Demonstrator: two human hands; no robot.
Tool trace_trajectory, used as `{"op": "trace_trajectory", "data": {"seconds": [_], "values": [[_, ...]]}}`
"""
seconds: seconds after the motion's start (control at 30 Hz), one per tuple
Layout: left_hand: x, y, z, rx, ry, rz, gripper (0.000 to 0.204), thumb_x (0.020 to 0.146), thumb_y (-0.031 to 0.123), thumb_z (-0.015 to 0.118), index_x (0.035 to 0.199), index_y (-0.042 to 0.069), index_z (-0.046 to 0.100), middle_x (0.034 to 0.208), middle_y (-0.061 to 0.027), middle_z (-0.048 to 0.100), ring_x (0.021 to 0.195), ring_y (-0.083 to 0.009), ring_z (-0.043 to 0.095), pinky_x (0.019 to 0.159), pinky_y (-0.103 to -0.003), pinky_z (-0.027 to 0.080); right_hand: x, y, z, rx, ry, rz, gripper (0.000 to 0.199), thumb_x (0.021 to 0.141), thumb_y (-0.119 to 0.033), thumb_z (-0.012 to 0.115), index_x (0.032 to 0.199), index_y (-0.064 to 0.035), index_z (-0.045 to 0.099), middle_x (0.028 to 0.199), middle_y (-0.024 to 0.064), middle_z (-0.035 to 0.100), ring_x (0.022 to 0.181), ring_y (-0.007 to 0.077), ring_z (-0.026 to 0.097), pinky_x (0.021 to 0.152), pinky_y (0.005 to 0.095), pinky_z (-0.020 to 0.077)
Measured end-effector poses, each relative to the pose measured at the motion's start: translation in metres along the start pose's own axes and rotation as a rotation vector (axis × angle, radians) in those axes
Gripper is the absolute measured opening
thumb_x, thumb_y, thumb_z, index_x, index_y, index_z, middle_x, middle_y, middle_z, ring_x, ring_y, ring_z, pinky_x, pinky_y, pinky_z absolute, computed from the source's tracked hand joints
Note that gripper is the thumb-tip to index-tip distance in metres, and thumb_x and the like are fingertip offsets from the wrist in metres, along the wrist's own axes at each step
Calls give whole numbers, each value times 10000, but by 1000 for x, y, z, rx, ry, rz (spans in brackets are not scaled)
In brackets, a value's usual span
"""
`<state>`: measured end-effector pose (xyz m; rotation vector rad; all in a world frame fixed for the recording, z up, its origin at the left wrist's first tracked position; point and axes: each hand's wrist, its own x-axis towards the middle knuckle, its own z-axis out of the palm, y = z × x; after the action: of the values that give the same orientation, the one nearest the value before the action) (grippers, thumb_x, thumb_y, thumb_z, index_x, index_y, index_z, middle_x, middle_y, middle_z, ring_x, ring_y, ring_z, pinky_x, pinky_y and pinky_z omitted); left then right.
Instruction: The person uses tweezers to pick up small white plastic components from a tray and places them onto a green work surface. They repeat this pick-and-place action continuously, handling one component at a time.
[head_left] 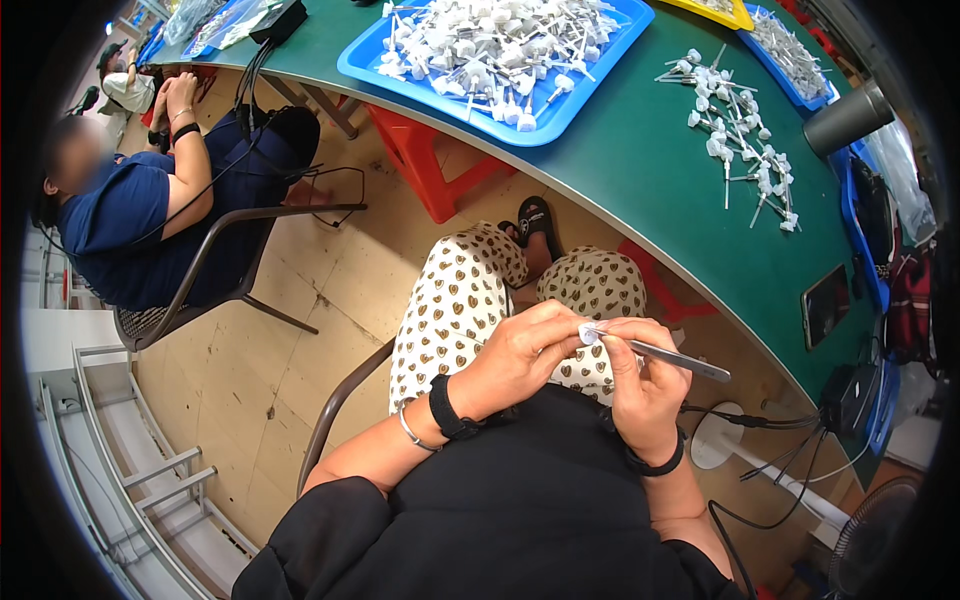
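Above my lap, my left hand (515,365) pinches a small white plastic part with a round head (588,334) between thumb and fingertips. Closed around a pair of metal tweezers (690,362), my right hand (645,385) is close beside it. The tweezers' tips meet the white part, though their exact contact is too small to make out. Similar white-headed parts with thin stems fill a blue tray (352,62) on the green table (640,165). Several more lie loose in a cluster (735,130) right of that tray.
Along the table's right side are a dark grey cylinder (848,117), a phone (826,306) and a black box with cables (850,398). A co-worker (130,220) sits at the left on a chair. Red stools (420,165) stand under the table; a fan (875,540) is at lower right.
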<state>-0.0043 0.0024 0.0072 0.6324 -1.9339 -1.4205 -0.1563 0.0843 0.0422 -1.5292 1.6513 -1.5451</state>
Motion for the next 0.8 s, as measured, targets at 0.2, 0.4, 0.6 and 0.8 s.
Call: {"op": "trace_trajectory", "data": {"seconds": [0.2,0.4,0.6,0.8], "values": [[-2,-5,1,45,-13,19,215,908,-48,670,1122,-27,678,937,-101,646,788,-199,676,683,-297,565,10,-7,-5,-180,-108,-144,116,868,35,701,968,13,647,891,137,692,778,296,681,692,353,553],[-3,-7,-5,76,-108,45,253,855,-76,690,1099,-12,684,944,-106,649,866,-260,670,743,-336,546,20,-10,-17,-187,-269,-153,106,853,27,710,941,11,652,882,138,690,768,313,672,678,360,546],[-1,-4,-9,-121,-94,-41,178,924,-47,647,1096,-37,689,978,-106,653,833,-204,697,720,-293,571,9,-5,-15,137,-107,173,116,908,12,704,1016,43,674,951,128,707,865,187,693,761,305,552],[0,-1,-9,-213,-81,-97,169,997,7,585,1121,-53,684,992,-101,651,798,-153,702,702,-260,584,1,4,-13,282,-6,153,144,933,13,684,1067,48,644,1043,142,688,951,199,682,843,306,552]]}}
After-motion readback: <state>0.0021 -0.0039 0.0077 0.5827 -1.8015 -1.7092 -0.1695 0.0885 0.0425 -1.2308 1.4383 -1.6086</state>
